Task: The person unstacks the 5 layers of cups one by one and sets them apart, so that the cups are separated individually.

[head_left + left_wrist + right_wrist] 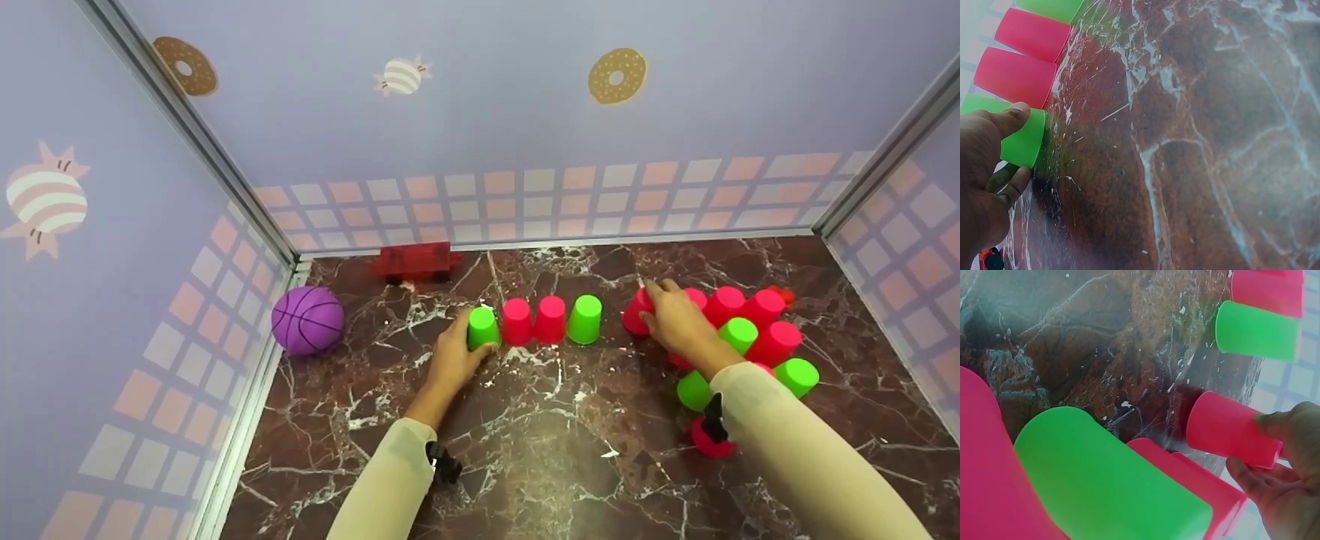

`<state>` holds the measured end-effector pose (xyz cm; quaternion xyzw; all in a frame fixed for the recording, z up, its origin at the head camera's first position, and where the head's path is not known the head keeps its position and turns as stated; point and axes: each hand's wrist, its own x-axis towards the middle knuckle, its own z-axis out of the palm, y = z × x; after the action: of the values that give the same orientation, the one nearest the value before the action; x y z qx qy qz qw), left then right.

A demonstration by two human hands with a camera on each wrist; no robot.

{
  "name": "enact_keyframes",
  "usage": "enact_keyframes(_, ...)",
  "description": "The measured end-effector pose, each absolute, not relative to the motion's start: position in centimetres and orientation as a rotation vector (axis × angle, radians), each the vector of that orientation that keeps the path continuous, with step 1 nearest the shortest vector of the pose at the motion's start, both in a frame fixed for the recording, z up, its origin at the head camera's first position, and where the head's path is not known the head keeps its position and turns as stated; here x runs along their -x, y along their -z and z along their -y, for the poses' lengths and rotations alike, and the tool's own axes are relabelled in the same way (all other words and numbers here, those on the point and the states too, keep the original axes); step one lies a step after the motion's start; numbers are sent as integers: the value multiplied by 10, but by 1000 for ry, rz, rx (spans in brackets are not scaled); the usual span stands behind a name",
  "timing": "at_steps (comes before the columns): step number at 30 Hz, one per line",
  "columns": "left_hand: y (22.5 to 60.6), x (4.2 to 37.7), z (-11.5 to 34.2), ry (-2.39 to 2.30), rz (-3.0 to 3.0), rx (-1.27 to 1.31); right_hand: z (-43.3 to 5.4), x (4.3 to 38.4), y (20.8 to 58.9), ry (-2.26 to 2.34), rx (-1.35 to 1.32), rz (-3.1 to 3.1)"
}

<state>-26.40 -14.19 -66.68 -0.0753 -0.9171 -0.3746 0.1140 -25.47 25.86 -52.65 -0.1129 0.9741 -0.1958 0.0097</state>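
My left hand (451,355) grips a green cup (483,328) at the left end of a row, thumb on its near side in the left wrist view. Beside it stand a red-pink cup (517,322), a second red-pink cup (550,320) and another green cup (585,319), all upside down. My right hand (679,324) pinches a red-pink cup (1230,429) between thumb and fingers, near its narrow end. That cup tilts in the head view, to the right of the row. Close by the right hand is a cluster of red-pink and green cups (775,343), partly hidden by the forearm.
A purple ball (307,320) sits at the left wall. A red toy vehicle (415,262) stands near the back wall (517,112). Behind the cluster shows a small red object (784,295). The dark marbled surface (540,465) stretches in front of the row.
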Motion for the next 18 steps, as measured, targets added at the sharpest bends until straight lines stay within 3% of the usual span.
enact_keyframes(18, 668, 264, 141, 1084, 2718, 193, -244, 251, 520, 543, 311, -3067)
